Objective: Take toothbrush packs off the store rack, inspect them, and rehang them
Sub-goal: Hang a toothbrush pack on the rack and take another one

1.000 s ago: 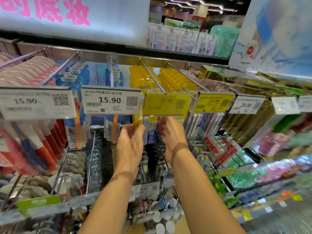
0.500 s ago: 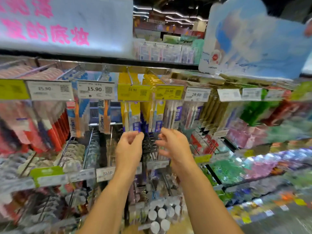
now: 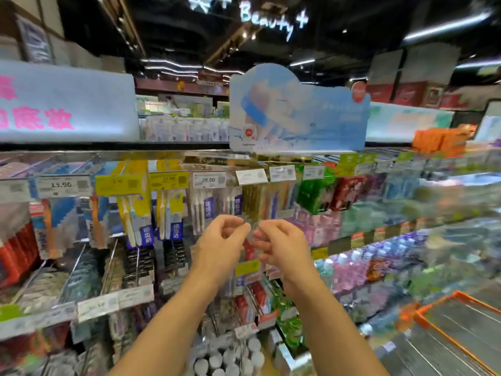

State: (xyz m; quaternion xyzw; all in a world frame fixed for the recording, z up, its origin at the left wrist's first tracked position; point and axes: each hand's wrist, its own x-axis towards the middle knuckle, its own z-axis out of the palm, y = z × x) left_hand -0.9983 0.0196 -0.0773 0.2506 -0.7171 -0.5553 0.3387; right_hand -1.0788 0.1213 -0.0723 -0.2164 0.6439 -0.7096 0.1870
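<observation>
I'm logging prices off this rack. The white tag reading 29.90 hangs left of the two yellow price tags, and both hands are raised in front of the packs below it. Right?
Not quite. In the head view the 29.90 tag hangs right of the two yellow price tags, not left. The left hand and right hand are indeed raised in front of the packs below it.
</observation>
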